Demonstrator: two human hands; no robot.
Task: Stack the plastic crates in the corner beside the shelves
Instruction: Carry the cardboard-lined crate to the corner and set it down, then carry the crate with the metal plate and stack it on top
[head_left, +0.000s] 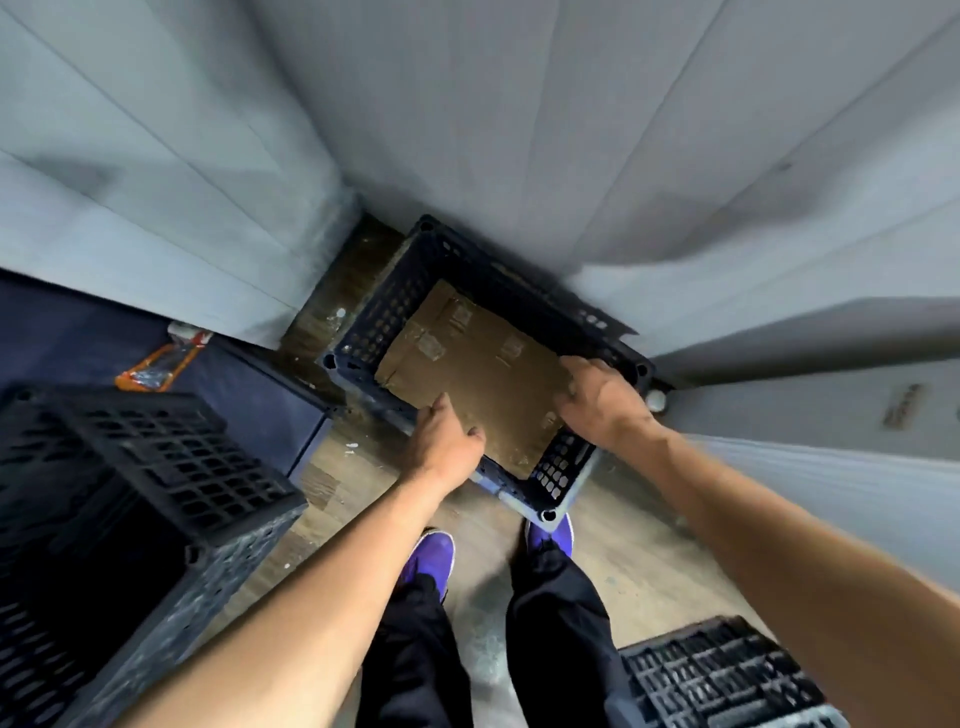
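At the far left, a black perforated plastic crate (130, 499) is seen close to the camera, its open top dark and its latticed wall facing right; it stands well apart from both hands. Behind it, a crumpled orange-and-clear plastic wrapper (161, 364) lies on a dark blue surface (249, 389) beside the grey panelled wall (156, 182).

In the middle, a dark blue perforated plastic crate (395, 306) is set in the corner where the grey walls meet, open side up. Its long axis runs diagonally, from the upper left down to the lower right, and its near corner points toward the purple shoes (431, 556) on the wooden floor (623, 545). A flat sheet of brown cardboard (467, 364) with tape marks lines its bottom.

The left hand (447, 441) is placed at the crate's near long rim, fingers curled down over the edge and the thumb stretched across the cardboard; the rim is hidden beneath the palm, so a full clamp cannot be told for certain. The right hand (597, 397) is laid over the crate's right rim near its far right corner, fingers bent downward onto the edge. The crate thus lies directly under and between the two hands, just ahead of the feet.

At the lower right, the corner of another black latticed plastic crate (722, 675) is seen, apart from the right forearm. The picture is blurred toward the edges.
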